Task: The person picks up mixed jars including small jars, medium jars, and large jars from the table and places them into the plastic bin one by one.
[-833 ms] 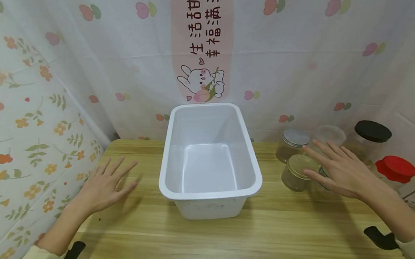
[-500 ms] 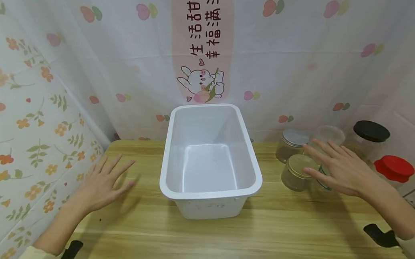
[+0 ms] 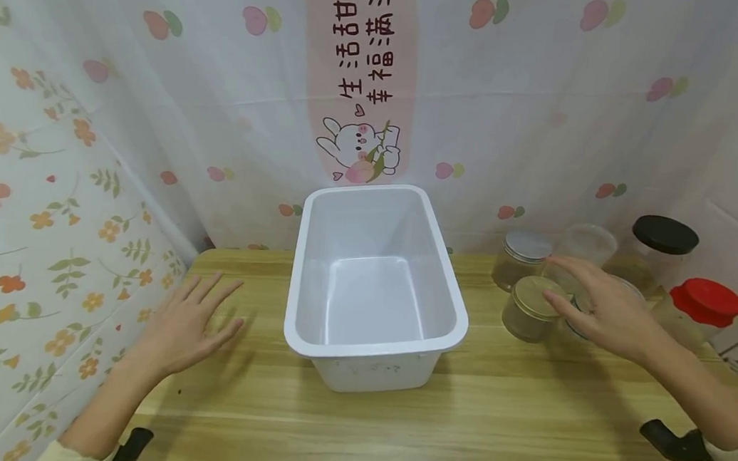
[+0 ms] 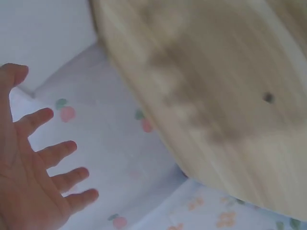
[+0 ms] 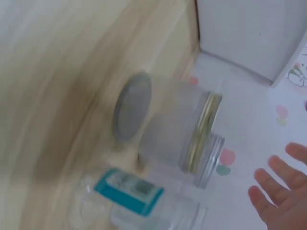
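Note:
My right hand (image 3: 614, 315) hovers over the jars at the right, holding nothing, its fingers slightly bent and the thumb beside a gold lid. That lid tops a clear jar (image 3: 530, 320). Beneath the hand, and partly hidden by it, stands a clear jar with a teal label (image 5: 129, 191), seen in the right wrist view. A silver-lidded jar (image 3: 521, 259) stands just behind the gold-lidded one. My left hand (image 3: 185, 332) is spread above the left side of the table, fingers apart with nothing in them. Between the hands sits a white plastic tub (image 3: 367, 352), with nothing inside.
Farther right are a jar with a translucent lid (image 3: 590, 240), one with a black lid (image 3: 664, 235) and one with a red lid (image 3: 706, 300). The wooden table (image 3: 393, 439) runs back to a patterned curtain (image 3: 511, 126). A floral curtain (image 3: 51, 272) borders the left.
The right hand's fingers, spread before, have bent and drawn together above the jars. The left hand stays almost where it was; the tub and jars have not moved.

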Demonstrator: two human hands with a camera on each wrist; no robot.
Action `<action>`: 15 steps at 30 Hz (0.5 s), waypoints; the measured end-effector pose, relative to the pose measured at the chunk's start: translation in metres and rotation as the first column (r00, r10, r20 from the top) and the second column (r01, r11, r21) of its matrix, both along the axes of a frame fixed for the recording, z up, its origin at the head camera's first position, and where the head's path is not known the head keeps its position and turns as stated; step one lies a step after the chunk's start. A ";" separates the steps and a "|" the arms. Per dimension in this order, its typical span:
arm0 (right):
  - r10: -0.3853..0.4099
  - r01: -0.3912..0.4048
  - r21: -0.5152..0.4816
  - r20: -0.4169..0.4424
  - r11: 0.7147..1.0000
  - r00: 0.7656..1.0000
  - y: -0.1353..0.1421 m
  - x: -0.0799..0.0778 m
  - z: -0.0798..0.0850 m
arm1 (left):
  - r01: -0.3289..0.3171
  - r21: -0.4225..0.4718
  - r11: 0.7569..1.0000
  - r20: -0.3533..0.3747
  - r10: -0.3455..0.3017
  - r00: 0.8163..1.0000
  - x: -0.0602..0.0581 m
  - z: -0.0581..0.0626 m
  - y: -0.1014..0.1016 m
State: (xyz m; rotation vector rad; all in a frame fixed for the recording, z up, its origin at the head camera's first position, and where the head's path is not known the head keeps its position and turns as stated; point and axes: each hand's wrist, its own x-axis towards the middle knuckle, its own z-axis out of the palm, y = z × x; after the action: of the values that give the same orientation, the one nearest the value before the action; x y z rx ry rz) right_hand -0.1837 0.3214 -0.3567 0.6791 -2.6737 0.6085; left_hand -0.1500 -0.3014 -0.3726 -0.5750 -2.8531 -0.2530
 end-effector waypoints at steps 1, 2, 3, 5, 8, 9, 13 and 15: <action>-0.009 0.009 -0.053 -0.011 0.999 1.000 -0.002 0.002 -0.001 | 0.013 0.034 0.999 -0.013 -0.013 1.000 0.000 0.003 0.003; -0.010 0.008 -0.112 -0.018 0.994 1.000 -0.004 0.003 -0.002 | 0.028 0.076 0.997 -0.021 -0.026 0.999 -0.001 0.006 0.006; -0.011 0.009 -0.168 -0.013 0.986 1.000 -0.006 0.004 -0.003 | 0.044 0.125 0.991 -0.023 -0.042 0.999 -0.001 0.009 0.009; -0.007 0.009 -0.261 0.007 0.965 1.000 -0.008 0.007 -0.005 | 0.073 0.244 0.967 -0.008 -0.073 0.997 -0.002 0.014 0.016; -0.007 0.029 -0.352 0.064 0.936 0.998 -0.011 0.010 -0.007 | 0.133 0.455 0.880 0.027 -0.163 0.986 -0.006 0.016 0.026; -0.013 0.044 -0.369 0.085 0.928 0.996 -0.012 0.011 -0.008 | 0.140 0.525 0.840 0.051 -0.195 0.980 -0.006 0.016 0.030; -0.043 0.101 -0.399 0.153 0.911 0.987 -0.013 0.013 -0.010 | 0.105 0.737 0.667 0.155 -0.318 0.935 -0.010 0.017 0.047; -0.052 0.122 -0.408 0.178 0.905 0.983 -0.013 0.014 -0.011 | 0.076 0.788 0.611 0.198 -0.368 0.909 -0.012 0.016 0.056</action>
State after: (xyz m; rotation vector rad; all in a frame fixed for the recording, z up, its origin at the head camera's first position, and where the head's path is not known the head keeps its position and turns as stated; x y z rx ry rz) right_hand -0.1699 0.3080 -0.3680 0.3996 -2.5672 1.2113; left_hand -0.1616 -0.2450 -0.3567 -0.7329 -2.5522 -1.6754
